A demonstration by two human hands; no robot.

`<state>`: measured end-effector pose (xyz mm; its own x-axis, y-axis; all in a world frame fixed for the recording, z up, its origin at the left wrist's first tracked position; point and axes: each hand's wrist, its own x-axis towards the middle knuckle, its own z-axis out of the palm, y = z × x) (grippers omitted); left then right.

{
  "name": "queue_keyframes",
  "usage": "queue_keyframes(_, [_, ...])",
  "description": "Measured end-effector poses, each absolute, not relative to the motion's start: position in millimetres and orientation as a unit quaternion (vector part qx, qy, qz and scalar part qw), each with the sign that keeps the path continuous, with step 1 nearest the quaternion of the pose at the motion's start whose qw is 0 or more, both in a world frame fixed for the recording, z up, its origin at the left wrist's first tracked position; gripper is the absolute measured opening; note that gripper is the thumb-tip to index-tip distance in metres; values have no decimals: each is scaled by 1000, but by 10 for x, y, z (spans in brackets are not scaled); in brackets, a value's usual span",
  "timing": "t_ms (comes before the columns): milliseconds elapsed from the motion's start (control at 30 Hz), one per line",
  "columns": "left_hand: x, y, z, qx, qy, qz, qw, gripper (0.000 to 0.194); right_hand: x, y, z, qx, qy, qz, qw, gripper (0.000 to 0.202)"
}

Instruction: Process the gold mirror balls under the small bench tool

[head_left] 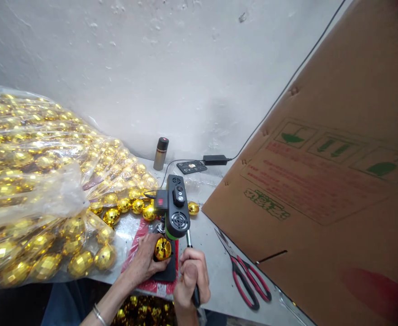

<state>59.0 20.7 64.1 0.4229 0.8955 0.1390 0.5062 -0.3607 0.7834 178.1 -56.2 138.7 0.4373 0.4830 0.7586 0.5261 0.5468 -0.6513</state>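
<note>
A gold faceted ball [163, 249] sits between the thumb and fingers of my left hand [149, 258], which is closed on it. The ball is beneath the head of a black bench machine [177, 206] with round vents, standing over a black base [167, 273]. My right hand [192, 280] is wrapped round the lever handle [196, 295] at the machine's right side; the lever's metal rod [188, 238] rises from the fist. The machine's head hides the contact between tool and ball.
A clear bag [54, 203] of gold balls fills the left; several loose balls lie behind the machine. Red-handled scissors [249, 280] lie right, beside a large cardboard box [321, 181]. A cylindrical bottle [160, 154], a black panel [191, 167] and a power adapter [215, 160] are by the wall.
</note>
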Motion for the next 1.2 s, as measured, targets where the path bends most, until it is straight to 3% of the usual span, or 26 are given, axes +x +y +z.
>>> queue_keyframes(767, [612, 194, 595, 769, 455, 292, 340, 52, 1763, -526, 1289, -469, -515, -17, 718, 34])
queue_keyframes(1200, [618, 165, 695, 767, 461, 277, 350, 47, 1802, -468, 1001, -462, -564, -92, 678, 33])
